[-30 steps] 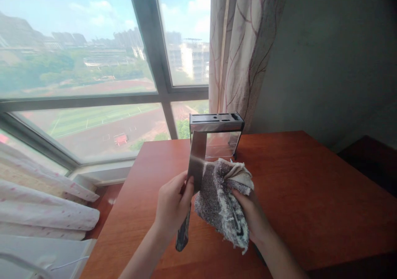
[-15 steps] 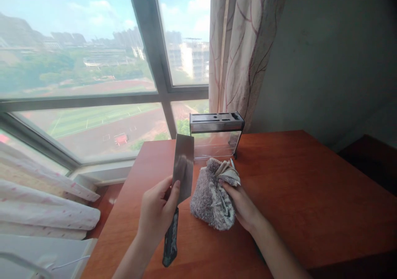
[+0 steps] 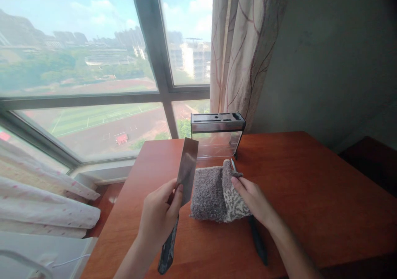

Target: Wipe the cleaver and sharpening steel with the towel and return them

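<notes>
Left hand: The left hand is closing thumb and fingers around the near part of a cleaver, pinching the blade flat between them; the grip is leaving little gap beyond the metal's thickness.
Cleaver: It is slanting up and away over the left-middle of the table, its broad grey blade pointing far and its dark, worn handle extending near, below the hand.
Right hand: The right hand is pinching the right side of a grey cloth, its thumb lying on top; the other fingers are mostly hiding, so how tightly they are curling I cannot tell.
Cloth: It is spreading just right of the blade, plain grey on its left part and mottled grey and white on its right. Whether it is touching the blade I cannot tell.
Black handle: A black handle is lying on the table near the right forearm, its far end disappearing beneath the cloth and hand.
Slotted holder: A holder with a slotted top and clear panel is standing upright at the table's far side, beyond the cloth.
Table: The reddish-brown table is supporting the holder.
Window side: A patterned curtain is hanging far, beside the window frame.
</notes>
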The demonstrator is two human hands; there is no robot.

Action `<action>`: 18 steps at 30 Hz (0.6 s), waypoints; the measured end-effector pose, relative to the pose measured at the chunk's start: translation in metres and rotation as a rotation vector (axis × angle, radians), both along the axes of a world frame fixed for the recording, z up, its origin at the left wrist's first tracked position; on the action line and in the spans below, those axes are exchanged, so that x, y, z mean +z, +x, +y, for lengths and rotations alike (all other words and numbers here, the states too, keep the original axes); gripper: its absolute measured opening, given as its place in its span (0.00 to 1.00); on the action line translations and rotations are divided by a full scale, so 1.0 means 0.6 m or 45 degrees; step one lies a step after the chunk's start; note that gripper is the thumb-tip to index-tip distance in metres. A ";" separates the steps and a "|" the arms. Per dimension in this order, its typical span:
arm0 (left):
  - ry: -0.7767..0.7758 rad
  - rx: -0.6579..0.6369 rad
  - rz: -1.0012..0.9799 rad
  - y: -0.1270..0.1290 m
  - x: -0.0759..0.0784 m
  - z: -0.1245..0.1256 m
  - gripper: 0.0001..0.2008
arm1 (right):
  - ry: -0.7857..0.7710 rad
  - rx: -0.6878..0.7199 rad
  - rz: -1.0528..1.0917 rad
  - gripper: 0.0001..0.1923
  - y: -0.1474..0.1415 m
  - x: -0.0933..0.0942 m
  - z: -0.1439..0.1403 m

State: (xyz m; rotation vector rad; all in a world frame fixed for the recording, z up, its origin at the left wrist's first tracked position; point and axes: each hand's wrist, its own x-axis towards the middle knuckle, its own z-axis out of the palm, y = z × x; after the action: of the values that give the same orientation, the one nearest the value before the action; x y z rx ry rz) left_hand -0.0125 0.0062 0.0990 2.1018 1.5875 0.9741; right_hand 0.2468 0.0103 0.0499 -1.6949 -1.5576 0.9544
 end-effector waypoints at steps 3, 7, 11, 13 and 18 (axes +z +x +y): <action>0.036 -0.031 0.021 0.005 0.007 -0.006 0.12 | -0.047 0.091 0.072 0.17 -0.023 -0.010 0.003; 0.098 -0.056 0.120 0.012 0.014 -0.013 0.10 | -0.068 0.149 -0.220 0.13 -0.051 -0.016 0.009; 0.269 -0.050 0.383 0.025 0.012 -0.021 0.12 | 0.123 -0.114 -0.557 0.19 -0.057 0.019 -0.001; 0.389 -0.046 0.548 0.039 0.008 -0.027 0.14 | 0.214 -0.099 -0.298 0.21 -0.062 0.046 -0.014; 0.500 -0.249 0.854 0.096 -0.003 -0.048 0.18 | 0.124 0.059 0.299 0.27 -0.086 0.078 -0.037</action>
State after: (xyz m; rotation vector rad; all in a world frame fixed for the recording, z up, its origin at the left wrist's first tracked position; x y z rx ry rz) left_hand 0.0449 -0.0226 0.0971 3.0233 1.4902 0.5683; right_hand 0.1951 -0.0117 0.0966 -1.4305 -1.4677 1.0431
